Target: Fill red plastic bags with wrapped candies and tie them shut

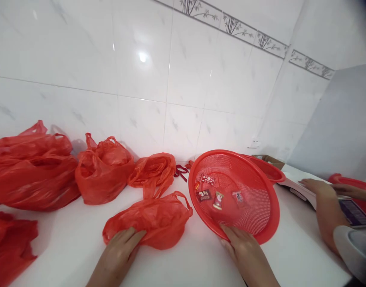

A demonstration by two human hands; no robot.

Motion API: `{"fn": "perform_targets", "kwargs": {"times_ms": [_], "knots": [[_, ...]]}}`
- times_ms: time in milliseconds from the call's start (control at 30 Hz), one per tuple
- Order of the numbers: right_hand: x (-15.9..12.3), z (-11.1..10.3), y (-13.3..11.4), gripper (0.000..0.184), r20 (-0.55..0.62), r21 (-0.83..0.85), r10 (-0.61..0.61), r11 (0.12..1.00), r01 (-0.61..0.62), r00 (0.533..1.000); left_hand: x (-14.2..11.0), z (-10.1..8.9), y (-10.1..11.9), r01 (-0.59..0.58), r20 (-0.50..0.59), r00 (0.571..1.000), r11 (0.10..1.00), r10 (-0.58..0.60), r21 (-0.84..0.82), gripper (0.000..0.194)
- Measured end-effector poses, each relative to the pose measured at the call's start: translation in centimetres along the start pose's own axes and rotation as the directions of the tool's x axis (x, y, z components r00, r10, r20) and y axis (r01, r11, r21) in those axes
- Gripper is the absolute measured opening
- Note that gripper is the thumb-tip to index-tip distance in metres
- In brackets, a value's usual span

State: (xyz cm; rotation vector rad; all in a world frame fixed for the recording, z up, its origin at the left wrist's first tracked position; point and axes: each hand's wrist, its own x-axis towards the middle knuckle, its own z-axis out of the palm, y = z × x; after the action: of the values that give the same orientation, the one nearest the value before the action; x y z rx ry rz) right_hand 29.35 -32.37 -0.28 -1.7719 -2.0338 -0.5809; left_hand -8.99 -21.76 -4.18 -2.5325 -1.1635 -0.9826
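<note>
My left hand (123, 247) lies flat, fingers stretched out, on a filled red plastic bag (153, 219) at the front of the white table (66, 247). My right hand (241, 243) holds the near rim of a round red mesh basket (254, 191), which is tipped up toward me. Inside the basket lie several small wrapped candies (218, 199). The basket stands just right of the bag.
More red plastic bags stand along the tiled wall: a big one (30, 167) at the left, one (103, 171) beside it, a smaller one (154, 169). Another person's hands (323, 199) rest at the right by a second red basket (268, 167) and a flat device (353, 211).
</note>
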Motion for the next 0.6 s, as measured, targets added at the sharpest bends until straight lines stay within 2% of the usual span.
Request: {"fn": "perform_targets", "kwargs": {"times_ms": [133,233,300,367,467,533,600], "knots": [[-0.1,-1.5,0.7,0.036,0.012,-0.013,0.015,1.000,-0.015,1.000,0.3,0.0,0.3,0.050,-0.021,0.998,0.998,-0.051,-0.049,0.025],[0.3,-3.6,1.2,0.041,0.081,0.007,0.044,0.999,-0.045,0.996,0.6,-0.5,0.6,0.121,0.073,0.991,0.987,-0.114,-0.107,0.025],[0.9,-5.3,1.6,0.041,0.177,0.051,0.075,0.995,-0.085,0.981,0.6,-0.6,0.4,0.184,0.126,0.978,0.974,-0.168,-0.129,0.026],[1.9,-7.1,2.2,0.041,0.293,0.113,0.103,0.983,-0.142,0.951,0.4,-0.5,0.1,0.224,0.120,0.971,0.964,-0.208,-0.143,0.027],[4.3,-8.9,4.0,0.043,0.463,0.211,0.131,0.944,-0.252,0.876,0.3,-0.6,0.0,0.262,0.135,0.961,0.952,-0.242,-0.159,0.027],[6.2,-9.0,5.7,0.042,0.550,0.225,0.150,0.921,-0.319,0.822,0.5,-0.9,0.3,0.282,0.187,0.950,0.944,-0.250,-0.170,0.026],[7.8,-8.2,7.2,0.038,0.597,0.155,0.203,0.920,-0.360,0.776,0.6,-1.1,0.7,0.308,0.224,0.937,0.936,-0.268,-0.170,0.026]]}}
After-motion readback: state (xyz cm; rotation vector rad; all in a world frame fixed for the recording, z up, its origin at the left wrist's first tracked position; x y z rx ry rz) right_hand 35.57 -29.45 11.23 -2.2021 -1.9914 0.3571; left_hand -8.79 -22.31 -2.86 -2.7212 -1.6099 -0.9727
